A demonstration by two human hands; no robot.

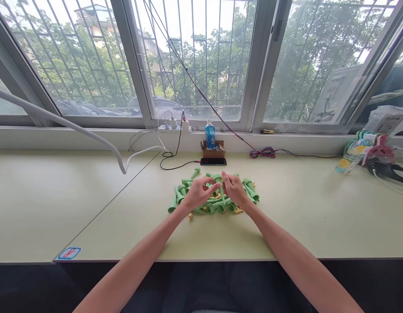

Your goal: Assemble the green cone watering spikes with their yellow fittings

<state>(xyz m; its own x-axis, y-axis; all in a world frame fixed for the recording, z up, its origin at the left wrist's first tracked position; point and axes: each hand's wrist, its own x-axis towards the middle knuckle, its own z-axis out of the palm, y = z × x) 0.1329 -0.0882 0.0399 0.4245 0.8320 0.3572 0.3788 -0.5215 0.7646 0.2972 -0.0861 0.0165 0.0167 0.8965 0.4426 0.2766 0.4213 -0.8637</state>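
Pale yellow-green table point(319, 217) below barred windows point(201, 65); daylight, trees point(299, 74) outside.

I'd take this for a small-parts workroom, though it could pass for an office; I can't tell for sure. A long pale table point(319, 208) stands under wide windows point(132, 56), with bars point(206, 52) and trees point(217, 65) outside. The table's front edge carries a label point(69, 253). Plugs point(185, 125) crowd a power strip point(169, 130) on the sill point(293, 141), and loose green cones point(221, 208) lie heaped on the table, yellow bits point(239, 210) among them.
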